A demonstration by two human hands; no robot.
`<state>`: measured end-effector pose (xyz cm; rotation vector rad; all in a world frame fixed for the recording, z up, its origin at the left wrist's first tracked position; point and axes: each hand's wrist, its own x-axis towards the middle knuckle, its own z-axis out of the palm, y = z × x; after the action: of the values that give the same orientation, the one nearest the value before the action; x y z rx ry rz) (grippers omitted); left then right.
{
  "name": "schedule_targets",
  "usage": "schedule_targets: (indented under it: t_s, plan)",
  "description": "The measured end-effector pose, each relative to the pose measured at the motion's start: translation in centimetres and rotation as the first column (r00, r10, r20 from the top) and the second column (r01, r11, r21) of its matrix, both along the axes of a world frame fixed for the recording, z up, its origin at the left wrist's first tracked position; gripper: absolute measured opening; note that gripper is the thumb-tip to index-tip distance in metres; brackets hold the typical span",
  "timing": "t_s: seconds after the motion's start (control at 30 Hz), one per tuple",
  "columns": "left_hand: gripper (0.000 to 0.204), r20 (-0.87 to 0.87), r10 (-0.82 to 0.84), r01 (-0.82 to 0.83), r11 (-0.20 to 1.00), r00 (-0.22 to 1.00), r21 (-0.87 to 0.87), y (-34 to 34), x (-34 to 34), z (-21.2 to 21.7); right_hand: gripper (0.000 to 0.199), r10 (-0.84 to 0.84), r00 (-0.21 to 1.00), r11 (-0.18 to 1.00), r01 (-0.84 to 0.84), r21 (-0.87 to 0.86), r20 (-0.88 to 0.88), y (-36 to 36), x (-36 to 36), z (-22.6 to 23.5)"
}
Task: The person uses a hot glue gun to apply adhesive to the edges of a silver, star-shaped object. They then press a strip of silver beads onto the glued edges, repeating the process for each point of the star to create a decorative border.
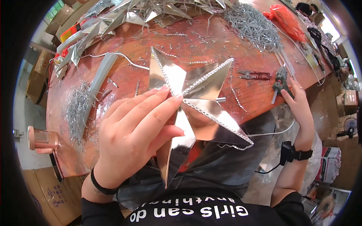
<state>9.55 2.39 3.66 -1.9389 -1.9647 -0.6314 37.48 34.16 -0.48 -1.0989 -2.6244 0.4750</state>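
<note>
The left hand [134,137] holds a shiny metal star [196,109] over the table [128,41], while the right hand [299,107] grips a glue gun [281,83].

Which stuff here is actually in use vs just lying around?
In use:
- mirrored star, held by left hand
- bead trim along the star's ridges
- glue gun, gripped by right hand

Lying about:
- red pliers
- silver trim pile
- orange bag
- finished stars at table's far edge
- pink cup
</note>
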Motion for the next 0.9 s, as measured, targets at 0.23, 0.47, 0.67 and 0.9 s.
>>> schedule_targets:
  t_s: [0.23,0.47,0.67,0.9]
  plan:
    - [0.047,0.102,0.009,-0.01,1.0,0.995,0.014,-0.1,-0.1,0.3,0.051,0.042,0.99,0.997,-0.05,0.056,0.137,0.4,0.3,0.5]
    - [0.046,0.432,0.096,-0.08,0.995,0.897,-0.056,-0.7,-0.4,0.3,0.034,-0.142,0.942,0.988,0.155,0.02,-0.302,-1.0,1.6,1.3]
    - [0.023,0.825,-0.096,-0.221,0.94,0.556,0.259,-0.6,-3.0,-0.6,0.031,-0.156,0.667,0.981,0.019,-0.193,-0.728,-8.3,-3.2,3.4]
    - [0.011,0.806,-0.057,-0.392,0.852,0.589,0.347,-2.4,-7.1,-1.8,0.059,-0.052,0.681,0.935,-0.225,-0.276,-0.731,-14.9,-6.3,5.1]
